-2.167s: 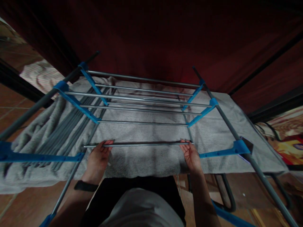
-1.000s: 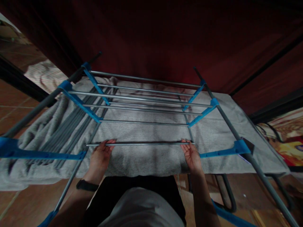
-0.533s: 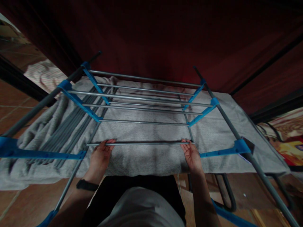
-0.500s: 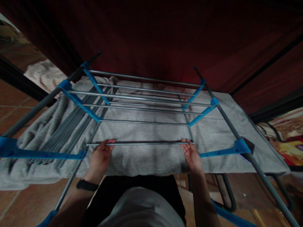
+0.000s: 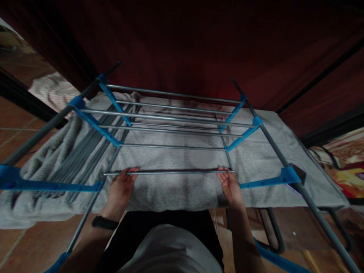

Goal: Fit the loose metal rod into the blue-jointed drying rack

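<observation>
A loose grey metal rod (image 5: pixel 170 172) lies level between my two hands. My left hand (image 5: pixel 121 187) grips it near its left end, fingers curled over it. My right hand (image 5: pixel 230 185) grips it near its right end. The rod sits between two blue plastic arms (image 5: pixel 258 184) of a grey and blue drying rack (image 5: pixel 91 121). Its ends are close to the tips of those arms; I cannot tell if they touch. Several rods (image 5: pixel 170 131) are fitted across the rack farther away.
A grey towel (image 5: pixel 176 191) is spread on the floor under the rack, with a bundle of several spare rods (image 5: pixel 81 157) at its left. Dark red cloth (image 5: pixel 184 45) hangs behind. Tiled floor (image 5: pixel 25 242) and a colourful mat (image 5: pixel 345 168) flank the rack.
Nothing but a slight shift of the view; both hands keep the rod at the same place between the blue arms.
</observation>
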`<state>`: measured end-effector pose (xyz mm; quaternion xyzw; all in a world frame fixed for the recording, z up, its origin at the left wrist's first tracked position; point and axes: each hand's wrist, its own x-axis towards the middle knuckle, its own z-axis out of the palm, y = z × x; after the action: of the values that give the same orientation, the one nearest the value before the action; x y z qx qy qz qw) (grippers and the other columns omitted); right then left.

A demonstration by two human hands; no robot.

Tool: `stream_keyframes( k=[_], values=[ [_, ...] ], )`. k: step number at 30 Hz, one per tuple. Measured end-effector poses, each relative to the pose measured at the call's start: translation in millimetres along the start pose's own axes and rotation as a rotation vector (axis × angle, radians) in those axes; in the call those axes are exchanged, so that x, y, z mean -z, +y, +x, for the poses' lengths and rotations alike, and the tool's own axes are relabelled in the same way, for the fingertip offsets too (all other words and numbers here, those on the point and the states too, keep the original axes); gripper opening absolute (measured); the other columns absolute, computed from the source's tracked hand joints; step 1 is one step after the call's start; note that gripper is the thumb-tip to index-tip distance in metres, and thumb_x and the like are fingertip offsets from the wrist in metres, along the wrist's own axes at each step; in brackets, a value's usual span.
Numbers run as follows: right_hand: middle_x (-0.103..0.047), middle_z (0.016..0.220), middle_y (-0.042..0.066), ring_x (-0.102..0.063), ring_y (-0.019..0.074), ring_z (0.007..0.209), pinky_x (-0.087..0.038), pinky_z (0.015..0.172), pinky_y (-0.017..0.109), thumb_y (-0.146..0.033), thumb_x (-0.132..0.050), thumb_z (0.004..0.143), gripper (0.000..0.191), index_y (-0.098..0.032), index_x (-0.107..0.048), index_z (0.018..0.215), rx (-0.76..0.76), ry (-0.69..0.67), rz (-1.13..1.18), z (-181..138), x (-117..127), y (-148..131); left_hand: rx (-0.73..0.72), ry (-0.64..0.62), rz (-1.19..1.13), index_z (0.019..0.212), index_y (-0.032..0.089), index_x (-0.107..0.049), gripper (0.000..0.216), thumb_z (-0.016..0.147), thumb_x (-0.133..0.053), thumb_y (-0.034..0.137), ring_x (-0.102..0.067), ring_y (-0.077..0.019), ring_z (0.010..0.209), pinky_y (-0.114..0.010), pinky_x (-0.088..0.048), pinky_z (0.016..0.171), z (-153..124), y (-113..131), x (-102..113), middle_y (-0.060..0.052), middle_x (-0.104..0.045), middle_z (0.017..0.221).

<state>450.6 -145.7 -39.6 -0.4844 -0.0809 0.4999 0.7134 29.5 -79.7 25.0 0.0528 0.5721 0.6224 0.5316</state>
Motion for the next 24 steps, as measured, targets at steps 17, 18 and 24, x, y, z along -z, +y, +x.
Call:
stream_keyframes(
  k=[17,18,24],
  values=[
    [-0.083,0.106,0.005,-0.077,0.0210,0.111,-0.058,0.108,0.040,-0.040,-0.086,0.082,0.023,-0.025,-0.074,0.094,-0.002,0.011,-0.014,0.6,0.5,1.3,-0.022,-0.042,0.041,0.076,0.018,-0.069,0.018,0.090,-0.062,0.009,-0.076,-0.0161,0.081,-0.023,-0.063,0.076,3.1,-1.5,4.7,-0.006,-0.077,0.080],
    [-0.083,0.106,0.005,-0.077,0.0213,0.111,-0.058,0.108,0.041,-0.041,-0.086,0.082,0.023,-0.025,-0.073,0.093,-0.001,0.013,-0.016,0.5,0.5,1.4,-0.019,-0.039,0.037,0.075,0.018,-0.069,0.019,0.090,-0.062,0.009,-0.076,-0.0165,0.081,-0.023,-0.063,0.076,3.0,-1.5,4.8,-0.006,-0.077,0.080],
    [-0.083,0.107,0.005,-0.077,0.0190,0.109,-0.058,0.108,0.038,-0.040,-0.086,0.082,0.023,-0.024,-0.074,0.094,-0.006,-0.007,-0.004,-0.3,0.6,0.4,-0.032,-0.044,0.019,0.071,0.019,-0.067,0.024,0.092,-0.060,0.010,-0.077,-0.0176,0.082,-0.025,-0.064,0.078,4.8,-2.6,4.6,-0.007,-0.078,0.079]
  ],
)
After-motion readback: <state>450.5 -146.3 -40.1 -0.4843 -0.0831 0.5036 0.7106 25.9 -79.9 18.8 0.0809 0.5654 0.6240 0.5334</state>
